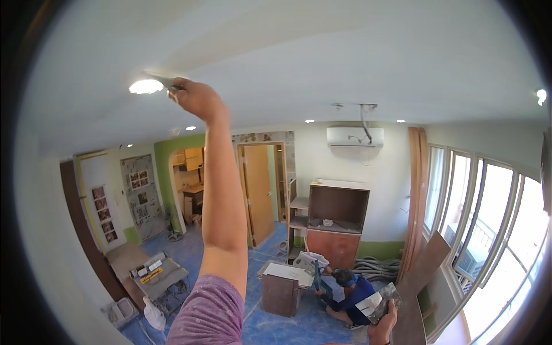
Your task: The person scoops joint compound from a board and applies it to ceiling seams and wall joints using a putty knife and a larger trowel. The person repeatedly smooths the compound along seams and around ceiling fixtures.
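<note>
My left hand is raised overhead on a stretched arm in a purple sleeve. Its fingers are wrapped round a putty knife, whose thin blade lies against or close to the white ceiling. Right beside the blade glows a round recessed light. Low on the right, my right hand grips a flat rectangular plate by its edge. White putty lies on the plate, which is tilted; the hand's lower part is cut off by the frame.
Below, a co-worker in dark blue crouches beside a small cabinet. Blue sheeting covers the floor. Lengths of grey hose and leaning boards stand near the windows. Tools lie on a low table at left.
</note>
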The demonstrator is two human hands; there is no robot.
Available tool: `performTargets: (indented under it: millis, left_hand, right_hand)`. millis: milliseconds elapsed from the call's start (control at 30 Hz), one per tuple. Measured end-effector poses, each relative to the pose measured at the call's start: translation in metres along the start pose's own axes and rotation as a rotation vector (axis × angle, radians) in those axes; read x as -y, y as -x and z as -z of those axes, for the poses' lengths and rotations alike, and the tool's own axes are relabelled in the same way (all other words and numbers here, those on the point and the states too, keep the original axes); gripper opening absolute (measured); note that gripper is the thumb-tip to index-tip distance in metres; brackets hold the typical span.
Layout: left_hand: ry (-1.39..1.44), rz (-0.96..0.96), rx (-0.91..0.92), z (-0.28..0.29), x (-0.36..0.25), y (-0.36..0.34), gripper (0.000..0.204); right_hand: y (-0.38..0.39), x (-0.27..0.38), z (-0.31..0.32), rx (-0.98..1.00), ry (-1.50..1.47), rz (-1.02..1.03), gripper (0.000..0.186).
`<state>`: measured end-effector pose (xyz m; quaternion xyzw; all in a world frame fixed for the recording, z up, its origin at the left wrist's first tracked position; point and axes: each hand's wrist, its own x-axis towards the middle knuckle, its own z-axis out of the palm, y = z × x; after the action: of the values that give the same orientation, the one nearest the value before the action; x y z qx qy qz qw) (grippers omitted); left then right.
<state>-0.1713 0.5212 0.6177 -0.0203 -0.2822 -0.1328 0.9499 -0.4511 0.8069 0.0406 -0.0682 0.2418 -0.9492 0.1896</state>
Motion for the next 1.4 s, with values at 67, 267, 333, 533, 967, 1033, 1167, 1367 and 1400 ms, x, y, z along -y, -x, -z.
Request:
performTargets:
  millis: [67,267,333,533,967,1033,1167,1367,1400]
  left_hand:
    - [-0.087,0.001,0.026,-0.012,0.001,0.012,0.056]
    - [-0.218,-0.047,0.038,-0.061,-0.033,0.092,0.057]
    - [-0.278,-0.094,0.06,-0.077,-0.047,0.117,0.059]
    - [-0.223,-0.159,0.076,-0.153,-0.093,0.223,0.072]
    - [0.006,-0.368,0.535,-0.083,-0.077,0.304,0.068]
    - [0.058,-0.141,0.362,-0.035,-0.059,0.231,0.055]
    - [0.011,0.145,-0.036,0.002,0.007,0.089,0.061]
    - [0.102,0.068,-0.017,0.011,0.006,-0.007,0.052]
    - [0.119,0.088,0.014,0.001,0.0,-0.002,0.05]
  right_hand:
    - [0.0,0.004,0.002,-0.029,0.0,0.001,0.029]
    - [0.014,0.019,-0.003,-0.181,-0.011,0.037,0.028]
    - [0.017,0.02,0.001,-0.193,-0.029,0.039,0.029]
    - [0.021,0.028,0.032,-0.114,-0.116,0.141,0.03]
    - [0.028,0.02,0.02,-0.074,-0.096,0.125,0.033]
    - [0.025,0.013,0.015,-0.066,-0.069,0.079,0.032]
    - [0.041,0.039,-0.012,-0.098,0.265,0.02,0.045]
    - [0.003,0.012,0.008,-0.07,0.087,0.042,0.032]
    - [0.005,0.012,0.001,-0.103,0.093,0.045,0.031]
